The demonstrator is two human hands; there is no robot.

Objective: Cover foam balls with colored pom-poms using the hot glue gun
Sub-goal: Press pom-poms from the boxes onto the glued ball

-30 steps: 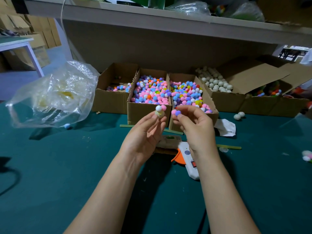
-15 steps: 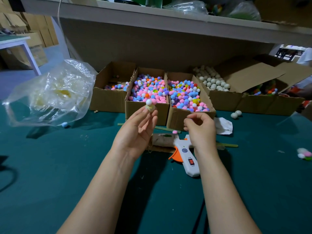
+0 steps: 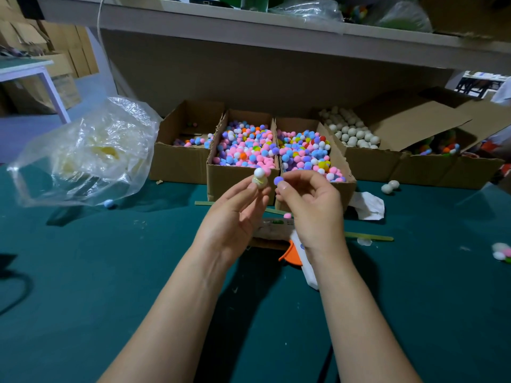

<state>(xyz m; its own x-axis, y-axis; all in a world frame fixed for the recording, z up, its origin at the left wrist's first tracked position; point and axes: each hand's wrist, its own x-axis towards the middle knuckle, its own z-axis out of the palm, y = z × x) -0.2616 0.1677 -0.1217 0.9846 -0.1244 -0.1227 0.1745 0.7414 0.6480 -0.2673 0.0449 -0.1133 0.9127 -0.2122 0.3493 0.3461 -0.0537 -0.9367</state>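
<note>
My left hand [image 3: 235, 214] pinches a small foam ball [image 3: 260, 182] at its fingertips, with a white pom-pom [image 3: 259, 171] and a pink one stuck on top. Just to the right, my right hand [image 3: 312, 205] pinches a purple pom-pom [image 3: 278, 180], a short gap from the ball. The white hot glue gun [image 3: 304, 261] with an orange trigger lies on the green table under my right wrist, partly hidden. A loose pink pom-pom [image 3: 287, 215] lies near its nozzle. Two boxes of coloured pom-poms [image 3: 246, 150] [image 3: 307, 153] stand right behind my hands.
A box of bare foam balls [image 3: 351, 131] stands at the back right, with two loose balls [image 3: 389, 186] on the table. A crumpled clear plastic bag [image 3: 88, 153] lies at left. Wooden sticks [image 3: 367, 236], a white paper scrap [image 3: 367, 205] and a shelf overhead are also in view.
My right hand rose from near the glue gun back up beside the foam ball, now holding a purple pom-pom. A pink pom-pom stays on the table.
</note>
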